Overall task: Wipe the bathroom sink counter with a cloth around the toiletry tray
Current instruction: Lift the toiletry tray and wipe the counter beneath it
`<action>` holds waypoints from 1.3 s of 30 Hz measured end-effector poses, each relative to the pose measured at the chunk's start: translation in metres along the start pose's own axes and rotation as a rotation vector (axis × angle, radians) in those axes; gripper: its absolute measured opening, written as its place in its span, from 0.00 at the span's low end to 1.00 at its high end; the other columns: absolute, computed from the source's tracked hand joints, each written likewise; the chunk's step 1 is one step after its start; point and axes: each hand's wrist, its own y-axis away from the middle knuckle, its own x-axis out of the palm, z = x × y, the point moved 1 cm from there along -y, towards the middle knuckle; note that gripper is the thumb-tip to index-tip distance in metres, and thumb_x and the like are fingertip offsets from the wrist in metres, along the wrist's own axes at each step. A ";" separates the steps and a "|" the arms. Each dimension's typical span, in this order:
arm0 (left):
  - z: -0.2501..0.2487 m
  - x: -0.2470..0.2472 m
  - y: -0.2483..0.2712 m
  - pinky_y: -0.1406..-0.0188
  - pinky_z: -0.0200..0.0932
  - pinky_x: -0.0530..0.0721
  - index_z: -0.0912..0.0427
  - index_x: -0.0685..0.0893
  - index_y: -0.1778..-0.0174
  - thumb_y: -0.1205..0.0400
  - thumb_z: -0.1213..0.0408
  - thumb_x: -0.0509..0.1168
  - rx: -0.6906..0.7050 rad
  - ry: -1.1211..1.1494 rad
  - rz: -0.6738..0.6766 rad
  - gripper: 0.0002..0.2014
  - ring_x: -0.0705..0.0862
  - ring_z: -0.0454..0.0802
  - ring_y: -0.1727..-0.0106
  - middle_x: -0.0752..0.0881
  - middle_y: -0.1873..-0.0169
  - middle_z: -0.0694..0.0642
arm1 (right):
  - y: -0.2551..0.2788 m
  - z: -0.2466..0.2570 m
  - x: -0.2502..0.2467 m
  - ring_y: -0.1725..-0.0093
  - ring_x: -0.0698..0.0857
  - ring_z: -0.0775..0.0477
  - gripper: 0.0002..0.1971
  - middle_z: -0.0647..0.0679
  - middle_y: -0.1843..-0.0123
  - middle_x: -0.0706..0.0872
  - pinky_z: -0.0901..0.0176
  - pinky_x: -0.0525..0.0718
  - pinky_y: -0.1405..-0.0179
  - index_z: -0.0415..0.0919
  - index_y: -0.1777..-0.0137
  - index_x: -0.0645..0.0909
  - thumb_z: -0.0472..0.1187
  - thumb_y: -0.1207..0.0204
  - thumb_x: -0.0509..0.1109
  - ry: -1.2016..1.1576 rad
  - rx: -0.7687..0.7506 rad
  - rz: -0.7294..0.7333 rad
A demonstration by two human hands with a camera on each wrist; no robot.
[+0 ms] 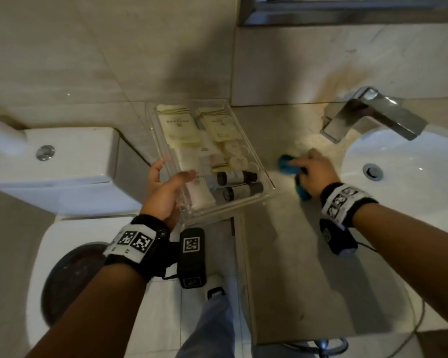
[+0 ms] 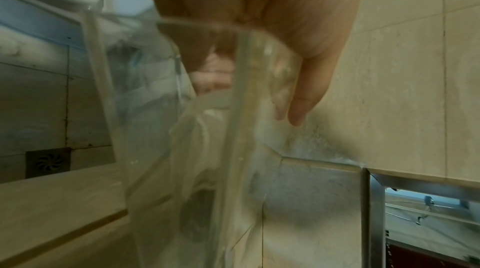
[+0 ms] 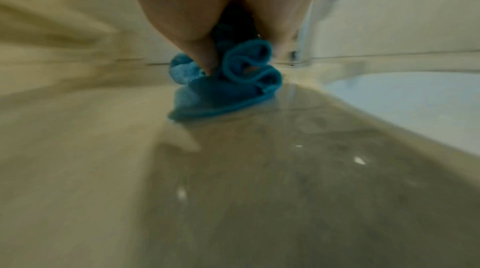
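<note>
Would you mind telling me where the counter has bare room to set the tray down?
Bare counter lies near the front edge, between the tray and sink. It is crowded by the tap, where the right hand presses the cloth.

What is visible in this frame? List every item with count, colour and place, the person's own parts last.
clear plastic toiletry tray: one, transparent, held at the counter's left end.
small dark toiletry bottles: two, grey-black, lying at the tray's near end.
cream toiletry packets: several, pale yellow, at the tray's far end.
crumpled blue cloth: one, blue, on the counter between tray and basin.
beige stone counter: one, beige.
white sink basin: one, right.
chrome faucet: one, silver, behind the basin.
white toilet: one, left.
left hand: grips the tray's left wall.
right hand: grips the cloth.
</note>
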 end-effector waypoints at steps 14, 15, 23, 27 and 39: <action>0.004 0.005 0.007 0.51 0.55 0.86 0.54 0.68 0.26 0.25 0.78 0.68 -0.049 0.015 -0.004 0.32 0.88 0.55 0.51 0.87 0.48 0.60 | 0.038 -0.025 -0.006 0.44 0.79 0.34 0.18 0.41 0.48 0.75 0.61 0.72 0.36 0.36 0.44 0.87 0.21 0.30 0.66 -0.129 0.050 0.056; 0.004 0.006 0.007 0.49 0.57 0.86 0.54 0.68 0.26 0.25 0.78 0.68 -0.045 0.013 -0.003 0.32 0.88 0.54 0.51 0.87 0.48 0.59 | 0.030 -0.035 -0.009 0.41 0.79 0.32 0.17 0.37 0.43 0.76 0.59 0.71 0.33 0.36 0.43 0.86 0.24 0.28 0.66 -0.122 0.146 -0.002; 0.008 0.016 0.001 0.42 0.62 0.84 0.52 0.69 0.26 0.25 0.77 0.69 -0.069 0.017 0.012 0.33 0.87 0.60 0.45 0.86 0.45 0.60 | 0.053 -0.007 0.000 0.46 0.78 0.35 0.15 0.34 0.43 0.77 0.58 0.72 0.40 0.41 0.40 0.85 0.31 0.26 0.69 -0.165 0.171 0.046; 0.008 0.020 -0.002 0.47 0.59 0.86 0.52 0.69 0.26 0.25 0.77 0.69 -0.071 0.012 0.022 0.33 0.88 0.58 0.47 0.87 0.47 0.59 | 0.077 0.006 0.008 0.51 0.77 0.35 0.16 0.38 0.52 0.77 0.52 0.76 0.50 0.41 0.42 0.87 0.29 0.28 0.69 -0.119 -0.068 0.136; 0.004 0.023 -0.009 0.52 0.56 0.88 0.54 0.70 0.26 0.25 0.78 0.68 -0.046 -0.005 0.032 0.32 0.90 0.54 0.53 0.88 0.51 0.57 | 0.055 -0.020 -0.002 0.47 0.79 0.31 0.16 0.35 0.47 0.77 0.56 0.74 0.44 0.39 0.43 0.87 0.27 0.29 0.69 -0.126 0.155 0.099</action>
